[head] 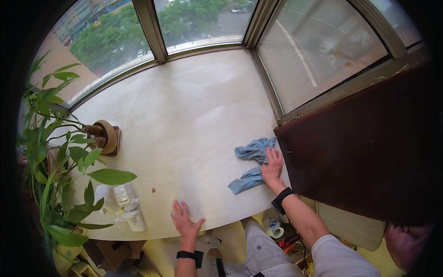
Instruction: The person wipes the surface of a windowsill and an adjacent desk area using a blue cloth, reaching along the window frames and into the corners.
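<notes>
My right hand [273, 166] presses a crumpled blue cloth [251, 150] onto the white windowsill surface [173, 138], close to the dark brown panel on the right. The cloth spreads out to the left of the hand in two folds, and its middle is hidden under my palm. Near the front edge, my left hand [186, 220] rests on the white surface with its fingers spread and holds nothing. A small brown scrap [153, 190] lies on the surface ahead and to the left of that hand.
A potted plant [110, 138] with long leaves stands at the left. White foam-like pieces [126, 204] lie below it. Framed windows [204, 24] border the far side, and a dark brown panel [346, 145] the right. Below are a cardboard box [112, 254] and a blue-and-white vase [273, 226].
</notes>
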Tool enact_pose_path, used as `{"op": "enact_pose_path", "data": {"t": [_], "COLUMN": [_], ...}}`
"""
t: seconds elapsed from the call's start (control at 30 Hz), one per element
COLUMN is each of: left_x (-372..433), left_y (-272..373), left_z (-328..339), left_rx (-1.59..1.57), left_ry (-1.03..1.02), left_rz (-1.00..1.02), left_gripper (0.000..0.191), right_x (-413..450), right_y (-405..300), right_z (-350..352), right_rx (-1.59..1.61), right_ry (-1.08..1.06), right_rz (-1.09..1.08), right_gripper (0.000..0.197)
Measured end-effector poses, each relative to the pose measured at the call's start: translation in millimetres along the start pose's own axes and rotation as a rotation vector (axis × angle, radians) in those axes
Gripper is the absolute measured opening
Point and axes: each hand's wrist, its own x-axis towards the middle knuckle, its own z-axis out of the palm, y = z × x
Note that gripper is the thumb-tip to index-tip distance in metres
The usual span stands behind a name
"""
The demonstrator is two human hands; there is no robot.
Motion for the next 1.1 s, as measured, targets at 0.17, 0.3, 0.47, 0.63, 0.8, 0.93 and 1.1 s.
{"op": "enact_pose_path", "data": {"t": [0.17, 0.3, 0.47, 0.63, 0.8, 0.93, 1.1], "left_x": [0.3, -0.6, 3.1, 3.3, 8.1, 3.3, 46.5], "left_y": [3.5, 2.8, 11.6, 10.5, 11.2, 9.6, 66.8], "left_z": [-2.6, -1.4, -1.5, -6.5, -5.3, -13.6, -26.5], "left_rx": [0.017, 0.039, 0.037, 0.011, -0.006, 0.047, -0.105], "left_ry": [-0.065, -0.086, -0.103, -0.1, -0.086, -0.139, -0.036], "left_rz": [-0.068, -0.087, -0.087, -0.077, -0.033, -0.077, 0.012], "left_gripper": [0.12, 0.122, 0.121, 0.12, 0.121, 0.115, 0.099], "right_x": [-11.4, -31.7, 6.5, 63.9, 125.2, 80.1, 26.3], "right_y": [14.7, 14.2, 18.3, -2.8, -16.5, -46.1, -45.5], "right_z": [-5.9, -3.1, 21.3, 36.7, 24.8, -18.9, -45.9], "right_rx": [0.076, 0.059, 0.087, 0.083, 0.141, 0.115, 0.403], "right_ry": [0.034, 0.088, 0.143, 0.205, 0.053, -0.074, -0.052], "right_rz": [-0.066, -0.056, 0.062, 0.042, -0.017, -0.022, -0.016], "right_gripper": [0.073, 0.073, 0.065, 0.063, 0.068, 0.084, 0.068]}}
